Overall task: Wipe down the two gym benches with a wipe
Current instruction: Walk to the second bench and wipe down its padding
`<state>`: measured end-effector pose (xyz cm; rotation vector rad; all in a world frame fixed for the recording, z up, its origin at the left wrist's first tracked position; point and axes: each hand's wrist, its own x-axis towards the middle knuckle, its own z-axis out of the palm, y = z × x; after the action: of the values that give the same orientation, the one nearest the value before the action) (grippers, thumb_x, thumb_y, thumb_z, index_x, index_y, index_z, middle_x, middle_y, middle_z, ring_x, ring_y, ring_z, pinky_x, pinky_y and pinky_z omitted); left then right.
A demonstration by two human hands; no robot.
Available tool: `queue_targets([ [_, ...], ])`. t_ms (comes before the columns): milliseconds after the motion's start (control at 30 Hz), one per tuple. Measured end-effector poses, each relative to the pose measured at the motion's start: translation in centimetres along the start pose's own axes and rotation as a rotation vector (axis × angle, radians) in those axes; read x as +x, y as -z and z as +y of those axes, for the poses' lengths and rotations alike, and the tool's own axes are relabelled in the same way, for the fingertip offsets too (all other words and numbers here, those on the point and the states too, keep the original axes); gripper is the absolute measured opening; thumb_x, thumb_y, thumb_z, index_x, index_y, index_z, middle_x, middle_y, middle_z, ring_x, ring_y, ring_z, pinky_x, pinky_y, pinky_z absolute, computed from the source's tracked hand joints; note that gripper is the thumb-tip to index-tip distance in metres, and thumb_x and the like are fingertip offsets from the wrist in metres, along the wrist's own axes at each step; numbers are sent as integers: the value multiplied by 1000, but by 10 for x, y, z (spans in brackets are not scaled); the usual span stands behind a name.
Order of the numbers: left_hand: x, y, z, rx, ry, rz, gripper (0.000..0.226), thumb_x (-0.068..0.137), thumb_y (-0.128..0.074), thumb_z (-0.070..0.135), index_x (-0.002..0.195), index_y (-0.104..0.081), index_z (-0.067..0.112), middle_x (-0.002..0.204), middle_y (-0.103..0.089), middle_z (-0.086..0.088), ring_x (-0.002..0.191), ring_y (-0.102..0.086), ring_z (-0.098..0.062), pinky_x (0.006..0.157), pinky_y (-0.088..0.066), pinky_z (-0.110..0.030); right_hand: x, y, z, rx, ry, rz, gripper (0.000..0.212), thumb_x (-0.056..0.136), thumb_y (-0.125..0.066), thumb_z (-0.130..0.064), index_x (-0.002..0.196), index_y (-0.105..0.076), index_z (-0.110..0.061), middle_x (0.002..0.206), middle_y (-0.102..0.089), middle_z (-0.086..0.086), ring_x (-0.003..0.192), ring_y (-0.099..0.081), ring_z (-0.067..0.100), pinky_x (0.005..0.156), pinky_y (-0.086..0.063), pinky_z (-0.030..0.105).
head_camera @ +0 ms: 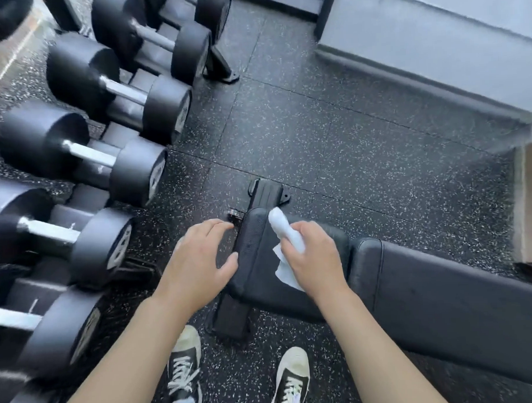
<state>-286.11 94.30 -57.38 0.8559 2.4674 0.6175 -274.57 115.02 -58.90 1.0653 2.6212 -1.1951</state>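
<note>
A black padded gym bench (428, 298) runs from the centre to the lower right, its small seat pad (255, 262) nearest me. My right hand (315, 257) grips a white wipe (287, 242) and holds it against the top of the seat pad. My left hand (197, 264) hovers with relaxed fingers beside the pad's left edge, its thumb close to the pad side. Only one bench is in view.
A rack of black dumbbells (85, 165) lines the left side. The bench's black foot bar (267, 192) sticks out past the seat pad on the speckled rubber floor (347, 144). A grey platform (434, 44) stands at the upper right. My two sneakers (235, 380) are below.
</note>
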Motion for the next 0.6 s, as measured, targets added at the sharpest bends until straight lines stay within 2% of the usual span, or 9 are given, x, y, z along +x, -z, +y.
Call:
queue_targets([
  [67,1,-33,-22,4,6,-42,57,94,-68,38,146,-53,22,148,-53,5,141,-45,-18,120,-38,-44,25,-29,10,-71,57,12,16,95,-63,-39,105,-67,-27,97,-55,-12,91,-53,13,77,-37,30],
  [200,-4,-89,-58,-48,64,-90,67,91,-71,47,150,-47,26,151,-49,9,143,-41,-14,122,-36,-40,73,-81,13,-203,288,29,24,90,-71,-23,109,-70,-10,97,-59,8,92,-57,30,81,-46,41],
  [367,-15,-139,-91,-107,53,-116,86,82,-79,54,155,-38,32,151,-46,16,143,-41,-8,122,-35,-37,132,-126,17,-315,485,61,30,90,-72,-24,113,-69,-4,103,-61,14,93,-57,35,80,-49,47],
  [467,-22,-156,-105,-146,47,-101,96,79,-82,53,158,-32,35,153,-43,21,144,-39,-4,123,-34,-33,136,-144,28,-381,489,146,28,93,-69,-26,109,-69,-3,104,-62,16,92,-57,36,79,-48,50],
  [533,-28,-163,-113,-158,44,-98,98,77,-84,53,158,-32,36,153,-44,22,144,-39,-3,122,-34,-32,121,-154,36,-386,514,196,25,89,-72,-24,102,-69,-2,97,-62,16,85,-57,36,73,-48,48],
  [600,-36,-167,-118,-179,54,-95,94,78,-84,50,156,-35,37,149,-46,24,142,-42,-2,121,-37,-34,90,-165,43,-370,582,174,24,83,-78,-21,95,-68,-3,90,-59,14,78,-54,33,65,-45,45],
])
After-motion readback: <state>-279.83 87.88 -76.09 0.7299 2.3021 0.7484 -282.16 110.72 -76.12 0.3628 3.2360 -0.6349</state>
